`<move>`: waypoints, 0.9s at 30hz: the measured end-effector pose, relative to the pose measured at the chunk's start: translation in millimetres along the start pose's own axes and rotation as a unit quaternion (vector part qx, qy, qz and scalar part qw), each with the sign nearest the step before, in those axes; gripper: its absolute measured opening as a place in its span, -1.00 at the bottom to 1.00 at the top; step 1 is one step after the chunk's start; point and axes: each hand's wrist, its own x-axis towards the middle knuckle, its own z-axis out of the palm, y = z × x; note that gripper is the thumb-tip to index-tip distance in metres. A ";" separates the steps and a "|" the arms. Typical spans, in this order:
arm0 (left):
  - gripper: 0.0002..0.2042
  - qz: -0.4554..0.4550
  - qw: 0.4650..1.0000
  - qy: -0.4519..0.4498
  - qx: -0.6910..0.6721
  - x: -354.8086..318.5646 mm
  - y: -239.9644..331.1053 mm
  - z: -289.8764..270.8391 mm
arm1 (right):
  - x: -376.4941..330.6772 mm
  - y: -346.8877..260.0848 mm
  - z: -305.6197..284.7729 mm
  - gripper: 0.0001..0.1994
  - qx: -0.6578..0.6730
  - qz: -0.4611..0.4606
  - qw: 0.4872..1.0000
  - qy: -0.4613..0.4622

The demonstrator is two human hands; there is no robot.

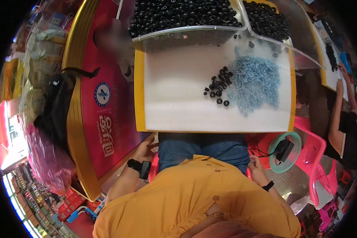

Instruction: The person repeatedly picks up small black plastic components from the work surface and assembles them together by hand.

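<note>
My left hand (143,150) hangs low beside my left thigh, next to the edge of a pink-red seat (154,168), with its fingers apart and nothing seen in them. Beside my right thigh, my right hand (256,169) rests close to the seat's other edge, its fingers partly hidden. Both hands are below the near edge of a white tabletop (178,91) with yellow trim. A loose cluster of black rings (219,84) lies on it, touching a wide spread of small, clear bluish pieces (258,83).
Clear bins of black ring-shaped parts (186,14) (267,20) stand at the table's far side. A pink panel with a gold edge (77,91) is at left. At right are a green basket (285,152) holding a black device, a pink chair (314,158) and a co-worker's arms (339,107).
</note>
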 end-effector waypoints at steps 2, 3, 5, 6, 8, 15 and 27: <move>-0.62 0.044 0.999 -0.030 0.013 -9.4 3.1 -7.0 | 1.3 4.2 3.7 -0.69 0.007 0.021 0.999 -0.037; -0.66 0.039 0.989 -0.142 -0.025 3.0 8.2 -27.3 | 2.4 -0.8 2.3 -0.70 -0.037 -0.033 0.999 -0.012; -0.71 0.044 0.998 -0.053 -0.011 -35.7 5.8 22.9 | -0.3 -47.4 -12.4 -0.67 -0.168 0.012 0.982 -0.087; -0.70 0.078 0.997 0.006 0.022 -51.6 6.0 44.7 | 1.3 -64.9 -20.0 -0.68 -0.268 -0.054 0.957 -0.101; -0.69 0.143 0.984 0.035 0.098 -58.5 5.5 40.0 | 14.3 -76.0 -39.4 -0.74 -0.372 -0.217 0.895 -0.117; -0.68 0.446 0.847 -0.053 0.283 -120.2 17.2 110.9 | 22.4 -223.5 -31.8 -0.86 -0.234 -0.463 0.851 0.079; -0.68 0.487 0.748 -0.264 0.365 -106.5 1.9 247.0 | 91.9 -280.3 24.1 -0.78 -0.312 -0.501 0.778 0.214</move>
